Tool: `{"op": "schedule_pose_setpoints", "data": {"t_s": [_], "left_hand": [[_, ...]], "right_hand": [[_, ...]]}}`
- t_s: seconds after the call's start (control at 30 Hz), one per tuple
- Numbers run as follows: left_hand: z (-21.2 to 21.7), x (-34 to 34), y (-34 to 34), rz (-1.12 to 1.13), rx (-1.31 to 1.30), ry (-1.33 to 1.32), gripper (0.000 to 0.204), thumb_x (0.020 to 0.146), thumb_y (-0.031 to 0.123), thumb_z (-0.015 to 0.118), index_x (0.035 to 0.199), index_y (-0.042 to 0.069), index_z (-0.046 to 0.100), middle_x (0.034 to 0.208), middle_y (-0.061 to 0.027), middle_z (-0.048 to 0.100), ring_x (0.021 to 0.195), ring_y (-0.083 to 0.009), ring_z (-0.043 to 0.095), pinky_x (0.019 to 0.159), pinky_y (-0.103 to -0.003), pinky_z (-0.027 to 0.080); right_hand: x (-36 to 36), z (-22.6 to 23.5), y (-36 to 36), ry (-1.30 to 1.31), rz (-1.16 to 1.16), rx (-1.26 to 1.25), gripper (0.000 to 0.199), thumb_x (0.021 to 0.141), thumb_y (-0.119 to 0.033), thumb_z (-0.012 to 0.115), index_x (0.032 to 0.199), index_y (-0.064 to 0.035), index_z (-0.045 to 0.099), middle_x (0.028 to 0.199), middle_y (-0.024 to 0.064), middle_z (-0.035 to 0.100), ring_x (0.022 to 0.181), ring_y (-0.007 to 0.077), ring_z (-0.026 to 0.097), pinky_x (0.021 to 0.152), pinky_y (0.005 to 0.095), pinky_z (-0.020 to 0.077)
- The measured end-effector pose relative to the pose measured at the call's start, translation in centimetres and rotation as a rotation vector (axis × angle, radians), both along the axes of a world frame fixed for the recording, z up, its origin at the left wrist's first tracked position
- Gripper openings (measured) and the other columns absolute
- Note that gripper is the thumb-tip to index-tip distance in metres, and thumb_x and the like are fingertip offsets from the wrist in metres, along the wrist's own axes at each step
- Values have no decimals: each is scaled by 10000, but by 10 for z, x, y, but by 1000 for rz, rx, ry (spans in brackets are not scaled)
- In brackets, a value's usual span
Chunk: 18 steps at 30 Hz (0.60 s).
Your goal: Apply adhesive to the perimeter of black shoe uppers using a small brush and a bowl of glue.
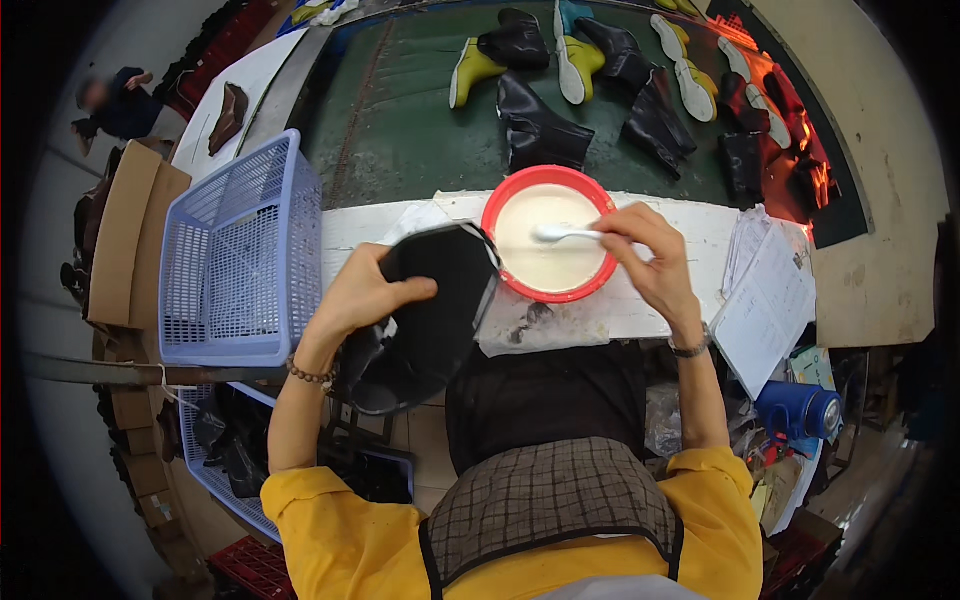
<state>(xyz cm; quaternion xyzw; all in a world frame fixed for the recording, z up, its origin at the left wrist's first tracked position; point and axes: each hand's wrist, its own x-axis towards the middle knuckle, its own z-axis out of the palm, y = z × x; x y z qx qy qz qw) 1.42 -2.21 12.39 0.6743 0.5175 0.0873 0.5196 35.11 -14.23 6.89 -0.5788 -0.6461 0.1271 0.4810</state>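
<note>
Red round plastic bowl (497,215) on white surface (360,225), full of creamy white glue. Right hand (650,255) pinches white brush (562,233), tip in glue. Left hand (365,290) grips black boot piece (430,310) beside bowl. Blue plastic basket (240,250) at left.

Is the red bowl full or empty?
Nearly full: the red bowl holds creamy white liquid almost to its rim, and the right hand dips a white brush into it.
</note>
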Motion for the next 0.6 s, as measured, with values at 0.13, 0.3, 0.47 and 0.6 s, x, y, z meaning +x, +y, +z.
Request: {"op": "schedule_pose_setpoints", "data": {"t_s": [0.13,0.3,0.47,0.6], "left_hand": [[-1,9,-11,-179,-89,-118,292,808,101,847,1038,-57,761,888,-72,768,783,-116,690,734,-275,566],[10,8,-12,-29,-97,-195,255,834,86,835,1024,-66,759,890,-66,770,766,-112,693,721,-263,565],[5,11,-17,182,128,-410,183,885,62,799,1022,-53,763,913,-69,774,791,-103,694,718,-253,563],[-1,21,-13,307,304,-420,188,901,84,792,1022,-58,761,920,-69,768,827,-108,690,754,-260,553]], "right_hand": [[-19,15,25,-151,235,145,140,865,-123,798,1004,-136,803,899,-19,686,801,117,603,832,307,364],[-17,1,19,-90,113,74,152,851,-143,812,1003,-150,814,905,-27,688,860,111,605,848,311,344],[-33,-6,6,-68,70,102,176,838,-125,818,1011,-156,816,904,-26,685,827,119,593,838,307,345],[-44,-13,-3,-50,66,60,185,827,-77,822,1006,-121,820,890,-3,692,847,132,602,832,301,372]]}}
